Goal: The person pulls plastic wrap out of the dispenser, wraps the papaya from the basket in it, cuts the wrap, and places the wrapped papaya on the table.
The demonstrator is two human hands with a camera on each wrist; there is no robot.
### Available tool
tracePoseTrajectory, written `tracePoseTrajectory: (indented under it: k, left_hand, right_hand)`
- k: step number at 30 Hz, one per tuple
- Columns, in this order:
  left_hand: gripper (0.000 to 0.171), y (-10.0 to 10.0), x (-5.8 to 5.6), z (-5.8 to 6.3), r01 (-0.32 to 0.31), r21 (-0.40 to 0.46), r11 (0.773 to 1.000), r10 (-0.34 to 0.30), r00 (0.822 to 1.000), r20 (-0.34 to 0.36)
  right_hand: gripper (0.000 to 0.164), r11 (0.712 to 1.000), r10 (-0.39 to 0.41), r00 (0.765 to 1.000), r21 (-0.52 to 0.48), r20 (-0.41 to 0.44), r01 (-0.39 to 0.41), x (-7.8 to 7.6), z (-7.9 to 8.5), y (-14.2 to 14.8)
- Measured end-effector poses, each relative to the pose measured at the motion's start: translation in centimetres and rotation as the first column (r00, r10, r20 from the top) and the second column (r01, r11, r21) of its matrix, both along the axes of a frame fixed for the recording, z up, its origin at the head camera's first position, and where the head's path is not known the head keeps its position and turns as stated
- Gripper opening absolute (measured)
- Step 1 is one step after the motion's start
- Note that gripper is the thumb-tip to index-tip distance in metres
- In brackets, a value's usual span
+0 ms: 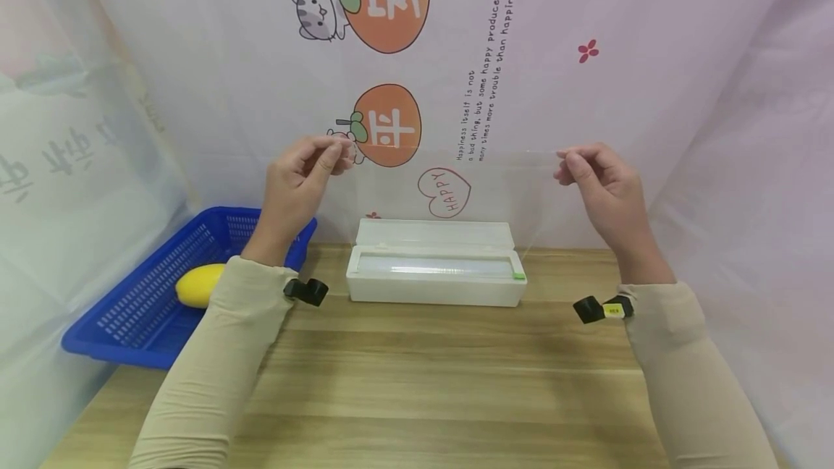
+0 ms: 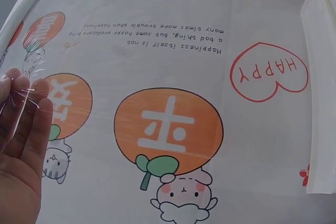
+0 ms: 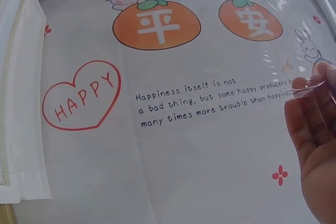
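A clear sheet of cling film (image 1: 456, 151) is stretched between the two raised hands, its creases catching light in both wrist views. My left hand (image 1: 302, 168) pinches one top corner between thumb and fingers. At the opposite corner, the right hand (image 1: 602, 183) pinches the film in the same way. Below and between them stands a white cling film box (image 1: 433, 292) with its lid (image 1: 433, 234) raised at the back. Inside lies the shiny film roll (image 1: 423, 265). The film hangs down from the hands toward this box, its lower part barely visible.
A blue plastic basket (image 1: 130, 355) with a yellow oval fruit (image 1: 198, 286) inside stands on the left, partly behind the left forearm. A green slider (image 1: 519, 276) sits at the box's right end. Printed white cloth (image 1: 541, 100) walls surround the wooden table (image 1: 443, 389).
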State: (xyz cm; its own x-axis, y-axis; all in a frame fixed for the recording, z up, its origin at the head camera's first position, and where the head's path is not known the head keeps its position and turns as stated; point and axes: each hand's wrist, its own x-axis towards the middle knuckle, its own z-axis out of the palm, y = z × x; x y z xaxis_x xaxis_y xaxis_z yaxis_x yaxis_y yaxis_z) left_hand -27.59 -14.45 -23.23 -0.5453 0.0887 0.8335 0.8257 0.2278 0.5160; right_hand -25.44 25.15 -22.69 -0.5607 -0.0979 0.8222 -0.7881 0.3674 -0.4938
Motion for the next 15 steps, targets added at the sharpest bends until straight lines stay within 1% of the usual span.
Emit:
tracePoseTrajectory:
  k: [5, 8, 12, 15]
  left_hand:
    - [0.020, 0.0, 0.2, 0.3, -0.009, -0.008, 1.000, 0.009, 1.000, 0.005]
    - [0.021, 0.1, 0.5, 0.4, -0.006, -0.011, 1.000, 0.006, 1.000, 0.007]
    - [0.020, 0.0, 0.5, 0.3, 0.025, -0.006, 1.000, -0.025, 1.000, -0.008]
    - [0.019, -0.2, 0.5, 0.1, 0.061, -0.014, 0.998, -0.062, 0.997, -0.039]
  right_hand:
    - [0.019, 1.000, -0.024, 1.000, -0.004, 0.016, 0.024, -1.1, -0.5, 0.9]
    - [0.018, 1.000, -0.013, 1.000, -0.014, 0.020, 0.013, -1.3, -0.6, 1.1]
    - [0.018, 0.995, 0.079, 0.997, -0.057, 0.020, -0.078, -1.1, -0.6, 1.1]
    - [0.018, 0.982, 0.164, 0.986, -0.104, 0.035, -0.159, -1.0, -0.8, 1.3]
